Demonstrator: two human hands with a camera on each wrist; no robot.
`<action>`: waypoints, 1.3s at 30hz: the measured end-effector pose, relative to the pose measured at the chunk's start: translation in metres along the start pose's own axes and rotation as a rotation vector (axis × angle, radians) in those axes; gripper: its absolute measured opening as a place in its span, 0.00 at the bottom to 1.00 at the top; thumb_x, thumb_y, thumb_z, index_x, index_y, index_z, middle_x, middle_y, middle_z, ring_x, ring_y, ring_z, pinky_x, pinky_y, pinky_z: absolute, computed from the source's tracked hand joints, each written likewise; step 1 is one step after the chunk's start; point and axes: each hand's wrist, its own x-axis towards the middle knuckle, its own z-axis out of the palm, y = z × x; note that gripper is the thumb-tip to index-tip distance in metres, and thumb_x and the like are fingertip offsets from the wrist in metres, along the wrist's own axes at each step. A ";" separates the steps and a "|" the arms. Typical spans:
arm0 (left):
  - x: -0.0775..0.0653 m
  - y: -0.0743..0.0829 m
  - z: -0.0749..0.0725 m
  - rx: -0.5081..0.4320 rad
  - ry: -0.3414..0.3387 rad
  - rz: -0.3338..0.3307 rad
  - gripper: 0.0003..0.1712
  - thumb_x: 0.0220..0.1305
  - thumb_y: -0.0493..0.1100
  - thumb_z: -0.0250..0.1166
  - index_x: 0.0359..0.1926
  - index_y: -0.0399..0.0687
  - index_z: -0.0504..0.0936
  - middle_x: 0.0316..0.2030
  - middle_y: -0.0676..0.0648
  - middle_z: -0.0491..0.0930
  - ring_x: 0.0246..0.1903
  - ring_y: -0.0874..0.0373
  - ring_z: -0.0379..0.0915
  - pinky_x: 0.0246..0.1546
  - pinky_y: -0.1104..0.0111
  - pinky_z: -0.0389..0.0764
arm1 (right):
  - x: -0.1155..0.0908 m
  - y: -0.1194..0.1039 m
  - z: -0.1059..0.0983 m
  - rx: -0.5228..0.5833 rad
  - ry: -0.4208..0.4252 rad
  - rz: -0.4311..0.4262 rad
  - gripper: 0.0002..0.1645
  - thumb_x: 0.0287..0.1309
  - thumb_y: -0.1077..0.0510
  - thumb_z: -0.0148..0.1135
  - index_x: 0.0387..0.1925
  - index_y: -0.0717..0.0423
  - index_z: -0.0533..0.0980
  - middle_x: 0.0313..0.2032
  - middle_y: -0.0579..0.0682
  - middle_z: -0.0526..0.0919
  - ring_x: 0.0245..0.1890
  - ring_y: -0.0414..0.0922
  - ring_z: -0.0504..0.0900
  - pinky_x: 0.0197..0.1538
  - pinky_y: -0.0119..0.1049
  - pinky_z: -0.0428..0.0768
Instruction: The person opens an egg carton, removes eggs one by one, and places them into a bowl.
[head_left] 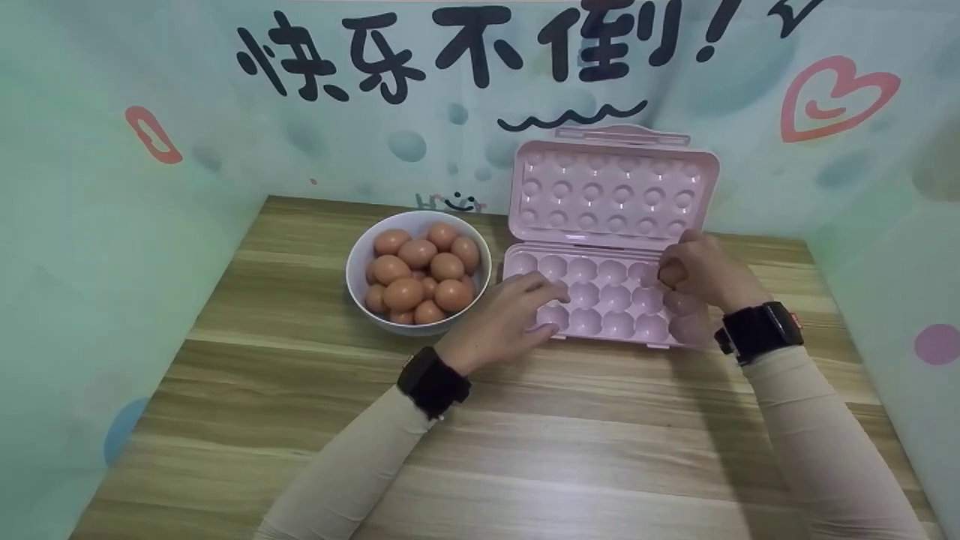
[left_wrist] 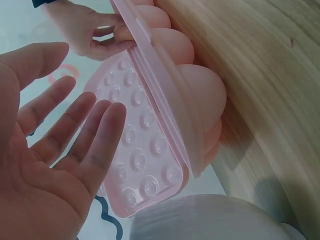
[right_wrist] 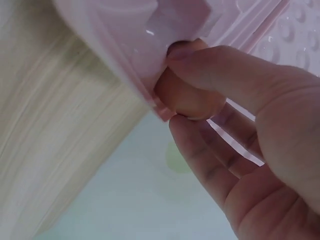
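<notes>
A pink plastic egg carton [head_left: 616,298] lies unfolded on the table, its dimpled lid [head_left: 592,193] raised against the backdrop. In its back right corner, my right hand [head_left: 716,271] pinches a brown egg [right_wrist: 192,95] between thumb and fingers, low in or just over a cup; whether the egg touches the bottom is hidden. My left hand [head_left: 504,322] hovers by the carton's front left part, and the left wrist view shows its palm [left_wrist: 55,200] with nothing in it. The carton's other visible cups hold no eggs. Left of the carton stands a white bowl [head_left: 358,294] with several brown eggs [head_left: 405,294].
The wood-grain table [head_left: 300,420] carries bowl and carton near its back edge. A printed cloth backdrop [head_left: 225,165] encloses the back and both sides. Black straps with devices [head_left: 433,382] sit on both wrists.
</notes>
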 end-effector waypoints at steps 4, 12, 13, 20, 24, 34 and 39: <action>-0.001 0.000 -0.003 0.011 0.001 -0.023 0.19 0.72 0.44 0.69 0.61 0.52 0.82 0.54 0.47 0.81 0.54 0.52 0.78 0.61 0.58 0.77 | -0.003 -0.003 -0.007 -0.016 0.072 -0.071 0.16 0.44 0.77 0.76 0.37 0.64 0.87 0.37 0.60 0.80 0.38 0.56 0.80 0.44 0.52 0.82; -0.001 -0.002 -0.011 0.008 0.054 -0.043 0.19 0.71 0.43 0.69 0.61 0.52 0.82 0.52 0.48 0.80 0.51 0.53 0.77 0.55 0.60 0.80 | -0.010 -0.030 -0.021 0.048 0.305 -0.212 0.19 0.42 0.77 0.79 0.39 0.62 0.86 0.37 0.57 0.83 0.38 0.53 0.81 0.43 0.43 0.79; 0.000 -0.002 -0.012 0.011 0.061 -0.043 0.20 0.71 0.43 0.70 0.62 0.52 0.82 0.52 0.48 0.80 0.51 0.53 0.77 0.55 0.60 0.80 | -0.012 -0.036 -0.022 0.066 0.324 -0.221 0.19 0.43 0.76 0.80 0.39 0.61 0.86 0.37 0.56 0.84 0.38 0.51 0.81 0.42 0.39 0.80; 0.002 0.001 -0.020 -0.022 0.112 -0.046 0.28 0.67 0.43 0.75 0.67 0.52 0.79 0.57 0.48 0.81 0.52 0.56 0.79 0.52 0.65 0.82 | -0.024 -0.083 -0.021 0.325 0.318 -0.162 0.20 0.50 0.67 0.83 0.46 0.59 0.86 0.41 0.51 0.86 0.39 0.43 0.84 0.42 0.23 0.85; 0.002 0.004 -0.022 -0.045 0.123 -0.047 0.30 0.67 0.43 0.75 0.68 0.53 0.78 0.60 0.49 0.80 0.53 0.56 0.79 0.52 0.67 0.82 | -0.029 -0.107 -0.015 0.487 0.268 -0.137 0.20 0.52 0.66 0.83 0.48 0.58 0.86 0.43 0.50 0.88 0.42 0.45 0.86 0.44 0.27 0.87; 0.004 0.011 -0.021 -0.062 0.182 0.074 0.30 0.63 0.47 0.79 0.63 0.47 0.80 0.60 0.45 0.80 0.56 0.53 0.78 0.54 0.66 0.82 | -0.034 -0.143 0.005 0.636 0.154 -0.112 0.22 0.53 0.62 0.83 0.50 0.57 0.84 0.46 0.48 0.88 0.44 0.45 0.89 0.49 0.35 0.88; 0.006 0.014 -0.018 -0.076 0.186 0.152 0.25 0.63 0.45 0.79 0.57 0.46 0.81 0.57 0.45 0.80 0.58 0.52 0.78 0.61 0.66 0.79 | -0.035 -0.149 0.012 0.692 0.136 -0.107 0.23 0.52 0.63 0.83 0.50 0.57 0.83 0.46 0.49 0.88 0.46 0.46 0.89 0.49 0.36 0.88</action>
